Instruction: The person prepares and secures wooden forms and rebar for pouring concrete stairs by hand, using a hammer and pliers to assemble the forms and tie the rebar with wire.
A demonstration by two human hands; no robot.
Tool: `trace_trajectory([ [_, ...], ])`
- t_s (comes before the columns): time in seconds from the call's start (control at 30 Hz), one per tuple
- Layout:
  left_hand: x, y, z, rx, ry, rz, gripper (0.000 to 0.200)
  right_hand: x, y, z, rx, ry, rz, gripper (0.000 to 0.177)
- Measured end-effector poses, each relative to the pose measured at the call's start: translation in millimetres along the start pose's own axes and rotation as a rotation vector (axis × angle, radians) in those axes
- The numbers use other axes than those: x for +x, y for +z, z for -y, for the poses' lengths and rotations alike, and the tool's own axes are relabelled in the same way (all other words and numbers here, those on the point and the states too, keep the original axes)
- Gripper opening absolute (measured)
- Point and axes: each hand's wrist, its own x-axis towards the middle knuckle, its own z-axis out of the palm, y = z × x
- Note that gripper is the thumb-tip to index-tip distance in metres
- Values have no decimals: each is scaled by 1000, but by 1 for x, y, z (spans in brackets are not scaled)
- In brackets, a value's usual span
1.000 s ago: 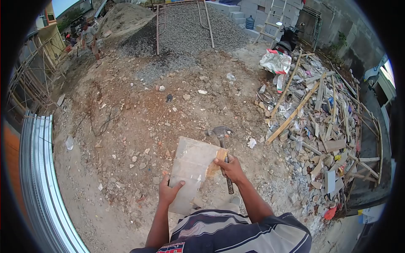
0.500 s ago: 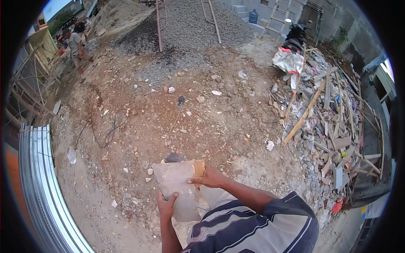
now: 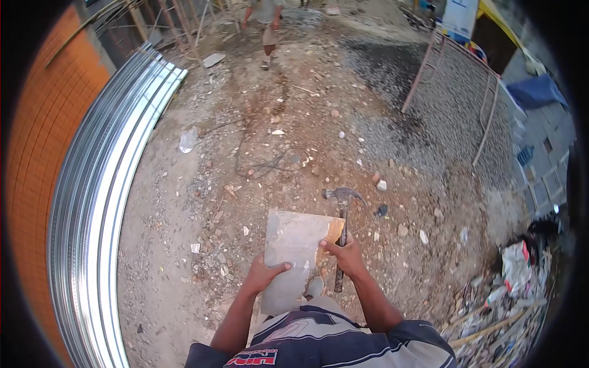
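Observation:
A flat grey-faced board (image 3: 293, 248), apparently plywood with a torn brown layered edge, is held in front of my body. My left hand (image 3: 265, 274) is closed on its left edge, thumb lying across the face. On the opposite side my right hand (image 3: 345, 254) pinches the torn edge with its thumb. That same hand also has a claw hammer (image 3: 343, 214) in it, head up and handle hanging below the fingers. The fingers behind the board are hidden.
Long shiny metal channels (image 3: 113, 202) lie along the left beside an orange wall (image 3: 37, 165). A person (image 3: 265, 24) walks ahead on rubble-strewn ground. A gravel heap (image 3: 454, 92) with a ladder-like frame (image 3: 423, 67) rises ahead right; a debris pile (image 3: 503, 319) lies at lower right.
My view has swung left, so the channels and the person sit nearer the middle. The hammer, mostly hidden behind the board before, now shows in full. Both hands still hold the board.

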Motion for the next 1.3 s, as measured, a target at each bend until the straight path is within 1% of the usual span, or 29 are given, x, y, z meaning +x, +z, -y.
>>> trace_trajectory([
  [0.03,18,-4,-4,-20,9,-36,43,24,5,9,47,-63,15,41],
  [0.13,79,-17,-5,-27,1,-71,43,102,19,16,49,-83,38,39],
  [0.2,127,-19,-6,-4,83,-230,43,158,28,23,45,-91,47,38],
  [0.23,153,-22,-3,-14,86,-243,43,187,32,27,-10,-83,13,37],
  [0.27,183,-27,-2,8,134,-291,45,220,38,35,-66,-82,-21,36],
  [0.3,217,-35,-9,31,190,-340,46,257,46,47,-73,-98,-6,36],
  [0.37,274,-47,-36,60,231,-382,47,316,60,70,-107,-126,-82,35],
  [0.43,354,-75,-99,95,324,-430,48,397,80,106,-48,-174,-80,32],
  [0.5,384,-82,-141,165,211,-388,50,434,82,135,-153,-144,-142,27],
  [0.57,434,-99,-153,252,253,-358,48,475,89,159,-158,-174,-146,24],
  [0.63,483,-112,-184,201,299,-281,46,513,91,180,-190,-108,-220,26],
  [0.67,510,-119,-198,210,321,-256,46,532,93,187,-151,-90,-245,28],
  [0.7,534,-128,-210,191,279,-167,44,553,90,187,-143,-100,-267,28],
  [0.73,561,-140,-222,170,234,-83,43,578,88,184,-57,-91,-272,28],
  [0.77,592,-151,-236,176,243,-73,43,604,86,182,30,-82,-269,28],
  [0.8,620,-161,-248,110,202,-110,42,625,84,184,99,-66,-252,29],
  [0.83,645,-170,-255,43,149,-150,41,646,76,175,101,-51,-257,29],
  [0.87,673,-181,-262,45,138,-150,41,673,63,163,46,-34,-284,30],
  [0.93,745,-207,-280,-151,223,-368,38,726,40,149,-28,14,-295,29],
  [0.97,781,-221,-294,-145,233,-372,38,753,29,146,-53,55,-282,29],
  [1.0,812,-234,-306,-242,231,-434,38,775,20,140,-44,59,-278,29],
  [1.03,841,-241,-320,-343,231,-498,38,797,10,137,-94,144,-276,28],
  [1.07,877,-248,-336,-335,248,-506,38,834,8,146,-142,213,-269,27],
  [1.1,905,-253,-353,-404,261,-577,41,868,12,166,-130,211,-263,27],
  [1.13,926,-258,-367,-473,260,-648,44,892,14,185,-146,246,-184,27],
  [1.17,944,-261,-379,-473,246,-655,44,913,13,206,-173,282,-105,28],
  [1.2,961,-258,-400,-572,237,-646,47,940,17,232,-231,317,-27,33],
  [1.23,979,-254,-419,-680,239,-638,49,962,21,255,-259,314,-17,33],
  [1.3,1016,-250,-450,-754,242,-639,50,1017,35,298,-205,284,165,38],
])
